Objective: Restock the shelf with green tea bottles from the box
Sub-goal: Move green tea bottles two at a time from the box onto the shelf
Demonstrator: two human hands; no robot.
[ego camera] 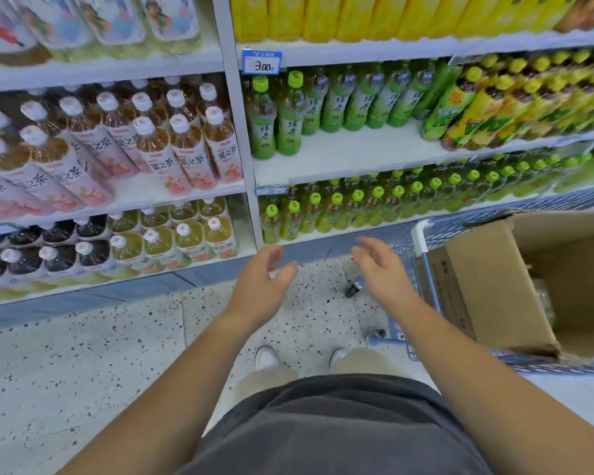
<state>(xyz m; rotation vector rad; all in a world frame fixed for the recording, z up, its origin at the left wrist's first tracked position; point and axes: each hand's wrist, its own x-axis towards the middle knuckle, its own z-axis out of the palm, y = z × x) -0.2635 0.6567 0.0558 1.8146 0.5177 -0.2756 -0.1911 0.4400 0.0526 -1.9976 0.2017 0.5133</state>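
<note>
Green tea bottles (288, 128) with green caps and labels stand at the back and left of the white middle shelf (350, 156), whose front is bare. An open cardboard box (494, 289) sits in a blue cart at the right; little of its inside shows. My left hand (261, 286) and my right hand (381, 269) hang in front of me above the floor, palms facing each other, fingers relaxed, holding nothing. The right hand is just left of the cart.
More green-capped bottles (357, 207) fill the shelf below. Peach tea bottles (158, 149) crowd the left bay and yellow-labelled bottles (515, 97) the right. The blue cart (422, 279) stands close at my right on the speckled floor (83, 354).
</note>
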